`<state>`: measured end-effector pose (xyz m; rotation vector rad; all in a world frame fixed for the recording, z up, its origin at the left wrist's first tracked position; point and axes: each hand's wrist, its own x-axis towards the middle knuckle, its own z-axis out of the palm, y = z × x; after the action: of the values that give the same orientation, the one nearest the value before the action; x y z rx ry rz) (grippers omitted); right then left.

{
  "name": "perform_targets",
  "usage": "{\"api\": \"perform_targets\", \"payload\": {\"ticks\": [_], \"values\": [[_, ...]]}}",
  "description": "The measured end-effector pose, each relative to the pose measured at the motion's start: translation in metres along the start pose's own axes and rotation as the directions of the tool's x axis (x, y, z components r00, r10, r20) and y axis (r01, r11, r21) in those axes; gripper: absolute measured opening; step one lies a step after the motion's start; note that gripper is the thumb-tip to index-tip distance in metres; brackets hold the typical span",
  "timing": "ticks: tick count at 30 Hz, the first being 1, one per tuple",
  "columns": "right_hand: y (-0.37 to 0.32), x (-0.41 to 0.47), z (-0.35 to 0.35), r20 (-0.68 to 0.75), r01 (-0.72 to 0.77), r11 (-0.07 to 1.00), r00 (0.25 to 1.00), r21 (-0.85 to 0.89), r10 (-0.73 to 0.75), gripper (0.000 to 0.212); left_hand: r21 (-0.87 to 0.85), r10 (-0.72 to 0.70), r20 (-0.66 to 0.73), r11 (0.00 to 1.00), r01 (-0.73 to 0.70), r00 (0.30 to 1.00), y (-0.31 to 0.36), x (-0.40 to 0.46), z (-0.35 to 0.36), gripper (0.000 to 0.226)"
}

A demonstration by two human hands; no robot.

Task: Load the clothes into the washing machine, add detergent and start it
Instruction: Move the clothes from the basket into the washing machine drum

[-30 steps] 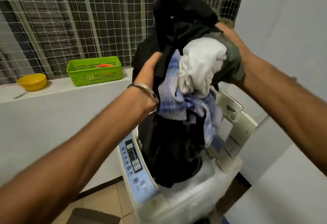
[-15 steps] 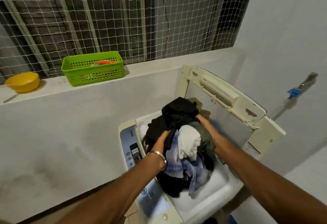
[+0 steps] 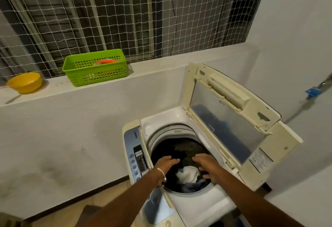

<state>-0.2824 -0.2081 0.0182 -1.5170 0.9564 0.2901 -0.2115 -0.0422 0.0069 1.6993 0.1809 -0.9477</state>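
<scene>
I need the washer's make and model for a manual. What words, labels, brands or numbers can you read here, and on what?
No text reads with certainty.
Small logo on the open lid: too blurred to read.
Warning sticker on the lid's corner: print too small.
Control panel on the washing machine: button labels and display too small.
Green basket and yellow bowl: no visible text.

Dim, flat indoor light; soft, slightly blurred picture, wide-angle bending at the edges, drum interior in deep shadow.
</scene>
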Motion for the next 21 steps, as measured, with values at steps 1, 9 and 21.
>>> {"api": "perform_targets", "payload": {"ticks": [1,9,21], "values": [[0.004,0.003,-0.003,-0.013,0.033,0.998,0.999,-0.046,-0.034,0.03,0.056,0.036,-0.018,0.998,-0.035,0.999,-0.005,0.004,0.0,0.06],[0.015,0.027,0.008,-0.006,0.208,0.884,0.973,-0.418,-0.232,0.017,0.69,0.286,0.104,0.669,-0.276,0.952,-0.006,0.028,-0.027,0.037],[0.012,0.093,0.083,0.048,0.034,0.879,0.999,-0.476,-0.013,0.033,0.807,-0.173,0.585,0.219,-0.548,0.792,0.036,0.145,-0.049,0.042]]}}
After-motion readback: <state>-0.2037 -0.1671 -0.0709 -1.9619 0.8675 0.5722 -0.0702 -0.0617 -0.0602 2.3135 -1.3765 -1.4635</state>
